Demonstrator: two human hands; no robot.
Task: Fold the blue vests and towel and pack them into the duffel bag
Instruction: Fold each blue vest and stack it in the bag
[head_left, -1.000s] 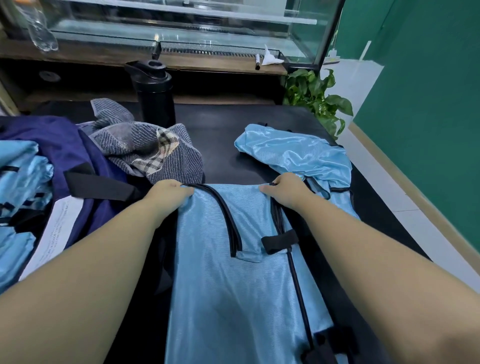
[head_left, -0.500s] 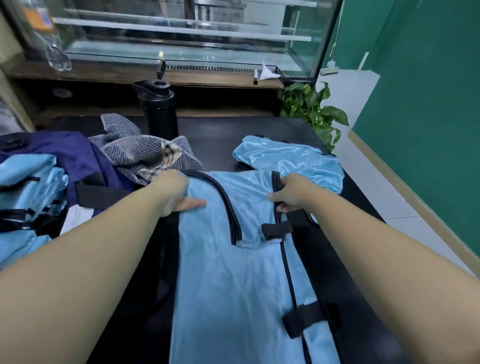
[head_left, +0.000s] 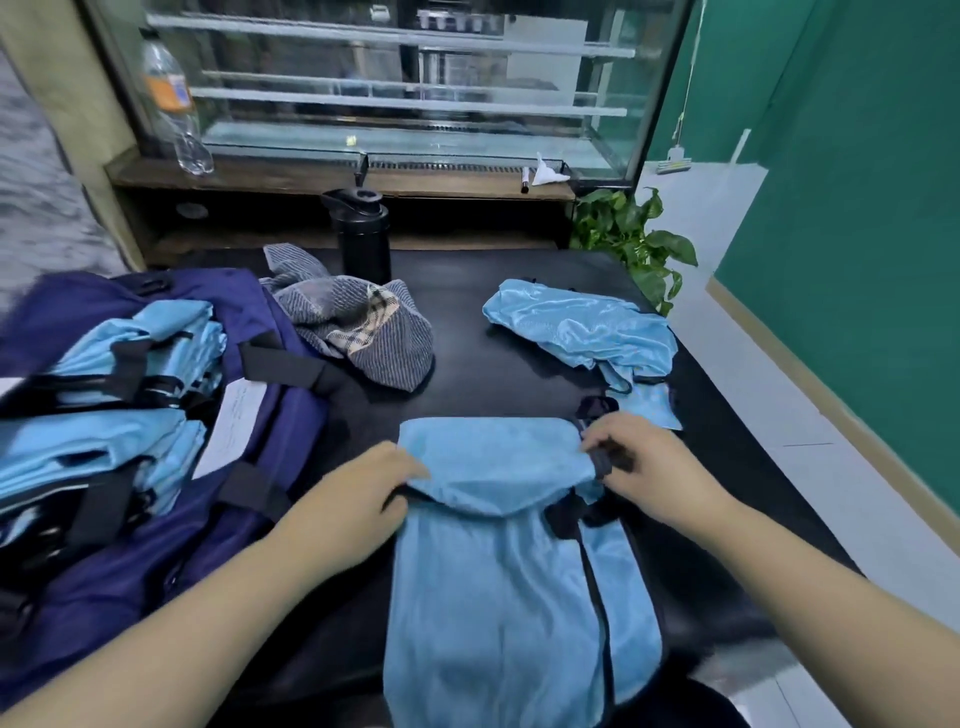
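A light blue vest (head_left: 509, 582) with black trim lies on the black table in front of me, its far end folded back toward me. My left hand (head_left: 358, 499) grips the left corner of that fold. My right hand (head_left: 644, 467) pinches the right corner by a black strap. A second crumpled blue vest (head_left: 582, 325) lies at the far right. The grey striped towel (head_left: 358, 327) is bunched at the far middle. The navy duffel bag (head_left: 270, 436) stands open at the left with several folded blue vests (head_left: 114, 415) inside.
A black flask (head_left: 363, 239) stands behind the towel. A glass display case (head_left: 395, 93) on a wooden shelf bears a plastic bottle (head_left: 174, 109). A green plant (head_left: 631, 244) sits past the table's far right corner. The table's right edge (head_left: 753, 441) drops to a white floor.
Both hands pulled the vest's far end toward me, folding it over the lower part. The view tilted up and left, so more of the bag shows.
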